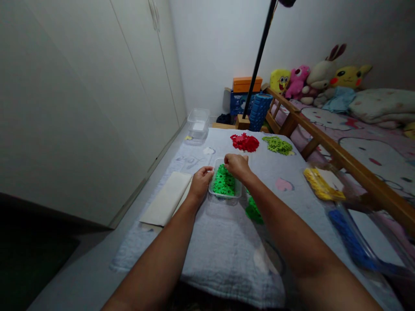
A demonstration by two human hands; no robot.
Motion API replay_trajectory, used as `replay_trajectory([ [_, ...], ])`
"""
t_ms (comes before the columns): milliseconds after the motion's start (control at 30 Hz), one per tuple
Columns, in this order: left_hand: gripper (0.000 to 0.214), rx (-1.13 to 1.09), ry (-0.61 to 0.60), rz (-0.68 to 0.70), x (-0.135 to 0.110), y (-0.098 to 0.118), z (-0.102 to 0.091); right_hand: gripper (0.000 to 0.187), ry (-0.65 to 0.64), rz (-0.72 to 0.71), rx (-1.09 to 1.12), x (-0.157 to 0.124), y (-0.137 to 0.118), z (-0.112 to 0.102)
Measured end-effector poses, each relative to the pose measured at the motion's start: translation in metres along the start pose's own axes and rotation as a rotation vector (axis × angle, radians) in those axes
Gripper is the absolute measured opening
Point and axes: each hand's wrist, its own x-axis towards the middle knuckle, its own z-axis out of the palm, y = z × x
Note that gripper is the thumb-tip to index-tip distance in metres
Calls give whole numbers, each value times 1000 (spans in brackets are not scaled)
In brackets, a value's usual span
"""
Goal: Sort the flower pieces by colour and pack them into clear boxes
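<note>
A clear plastic container (pixel 239 193) stands on the cloth-covered table in front of me. Inside it is a heap of green snowflake-shaped plastic pieces (pixel 223 182). My left hand (pixel 201 183) grips the container's left rim, thumb and fingers at the edge. Over the far right part of the container, my right hand (pixel 237 166) is closed with its fingertips pointing down; what they hold, if anything, is hidden. More green pieces (pixel 253 212) lie on the cloth right of the container, partly covered by my right forearm.
Red pieces (pixel 244 142) and lime-green pieces (pixel 278 145) lie in piles at the back. To the right are containers of yellow pieces (pixel 319 183) and blue pieces (pixel 348 235), beside a wooden bed rail (pixel 327 142). Cream folded sheets (pixel 167 198) lie left; empty-looking clear containers (pixel 198 121) stand back left.
</note>
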Motion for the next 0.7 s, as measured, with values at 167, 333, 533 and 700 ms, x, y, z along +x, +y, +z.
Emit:
replay_trajectory([
  [167,38,-16,-4,-14,-1,1,1,19,119,17,7,-17,19,-9],
  [333,36,1,5,2,-3,3,2,18,163,83,26,-50,73,-18],
  [533,37,17,2,-1,-3,2,1,26,-33,24,-58,-86,108,5],
  [700,38,-2,5,3,-3,2,1,23,-81,14,-49,-92,101,16],
])
